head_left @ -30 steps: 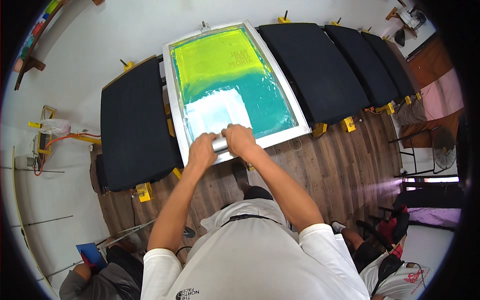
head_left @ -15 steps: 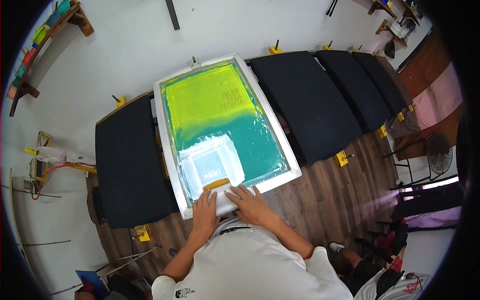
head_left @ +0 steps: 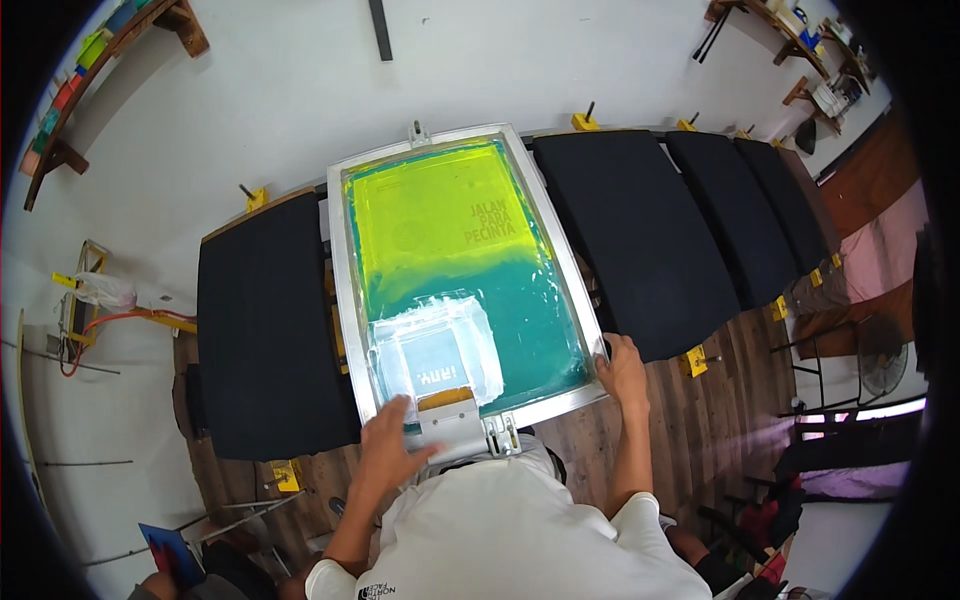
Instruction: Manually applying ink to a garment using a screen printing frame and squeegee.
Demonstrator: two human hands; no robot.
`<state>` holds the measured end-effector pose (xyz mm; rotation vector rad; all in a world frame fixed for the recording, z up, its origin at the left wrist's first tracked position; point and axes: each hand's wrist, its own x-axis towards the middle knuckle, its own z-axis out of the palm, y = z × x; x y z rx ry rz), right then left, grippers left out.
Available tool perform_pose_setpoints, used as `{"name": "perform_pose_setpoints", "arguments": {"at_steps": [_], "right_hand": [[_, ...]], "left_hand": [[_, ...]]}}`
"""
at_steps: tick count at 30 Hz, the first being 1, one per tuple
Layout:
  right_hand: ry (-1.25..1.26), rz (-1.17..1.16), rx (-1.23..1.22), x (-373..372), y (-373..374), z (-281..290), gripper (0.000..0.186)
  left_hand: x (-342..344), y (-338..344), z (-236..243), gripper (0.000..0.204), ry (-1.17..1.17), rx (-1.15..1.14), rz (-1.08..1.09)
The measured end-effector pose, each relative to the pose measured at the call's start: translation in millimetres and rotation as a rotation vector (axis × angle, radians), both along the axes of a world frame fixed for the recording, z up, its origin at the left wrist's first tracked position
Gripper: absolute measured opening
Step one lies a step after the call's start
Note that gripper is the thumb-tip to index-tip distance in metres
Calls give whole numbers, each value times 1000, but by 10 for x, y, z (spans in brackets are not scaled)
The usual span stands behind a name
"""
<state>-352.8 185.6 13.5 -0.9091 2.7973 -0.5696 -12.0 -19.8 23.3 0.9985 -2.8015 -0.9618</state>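
A silver-framed printing screen lies in front of me, its mesh yellow-green at the far end and teal at the near end. White ink surrounds a pale rectangle at the near left. A squeegee with a metal holder and an amber blade rests at the near edge, beside a metal hinge clamp. My left hand is open just left of the squeegee, fingers spread, apparently not gripping it. With my right hand I grip the right side of the frame near its near corner.
Black-covered printing boards stand left and right of the screen, with yellow brackets at their ends. A wooden shelf hangs on the left wall. A fan is at far right. Other people's legs show at lower left and right.
Both hands have left the squeegee, which now leans at the near edge. My right hand moved right to the frame's side; my left hand opened and shifted left. The view shifted slightly.
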Motion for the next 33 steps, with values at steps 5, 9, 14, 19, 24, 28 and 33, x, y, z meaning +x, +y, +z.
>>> {"name": "perform_pose_setpoints", "arguments": {"at_steps": [5, 9, 14, 19, 24, 28, 33], "right_hand": [[-177, -145, -59, -21, 105, -484, 35], [-219, -165, -92, 22, 101, -469, 38], [-223, -129, -189, 44, 122, -503, 43], [23, -76, -178, 186, 332, -742, 50], [-347, -136, -232, 87, 369, -505, 51], [-287, -148, -254, 132, 312, -506, 49], [-280, -128, -244, 93, 287, -554, 48]], "left_hand": [[111, -306, -409, 60, 104, -70, 440], [169, -366, -843, 53, 169, -6, 676], [242, -272, -1148, 55, 238, 184, 743], [319, -218, -1100, 57, 299, 225, 740], [283, -233, -995, 52, 266, 182, 716], [291, -236, -1028, 56, 194, 240, 734], [298, -240, -1109, 54, 221, 248, 748]]}}
